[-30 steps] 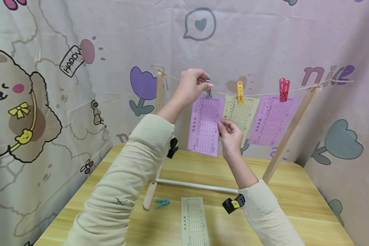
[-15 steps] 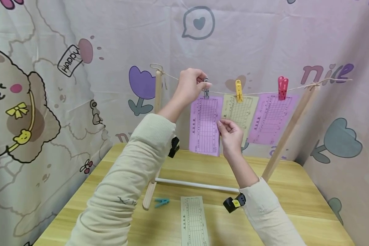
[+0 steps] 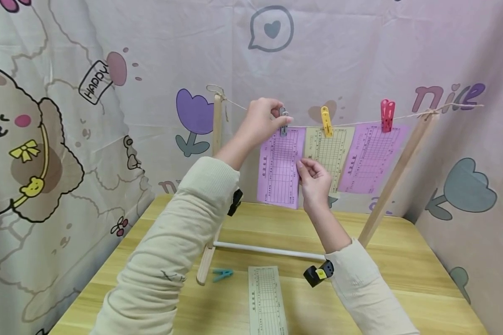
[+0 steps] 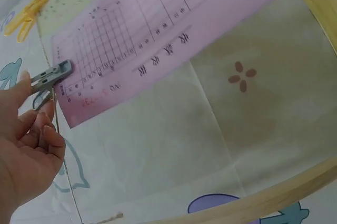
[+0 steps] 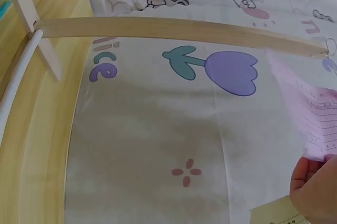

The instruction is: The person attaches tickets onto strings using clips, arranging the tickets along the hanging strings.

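My left hand (image 3: 261, 118) pinches a grey clothespin (image 4: 57, 71) at the string (image 3: 234, 103). The clothespin's tip lies over the top edge of a pink printed slip (image 3: 278, 172), seen close in the left wrist view. Lower down, my right hand (image 3: 317, 186) pinches the slip's right edge between thumb and forefinger. To the right, a yellow clothespin (image 3: 326, 122) holds a pale yellow slip (image 3: 339, 144) on the string, partly behind my right hand. Farther right, another pink slip (image 3: 370, 160) hangs from a red clothespin (image 3: 387, 116).
Wooden posts (image 3: 396, 181) carry the string, with a white rod (image 3: 268, 250) low between them. On the wooden table (image 3: 159, 246) lie a teal clothespin (image 3: 222, 274) and a pale yellow printed slip (image 3: 266, 300). A patterned curtain (image 3: 335, 42) stands behind.
The pink slip in my hands has risen a little, its top edge now close to the string. My left hand with the grey clothespin has lowered slightly; my right hand has moved up slightly.
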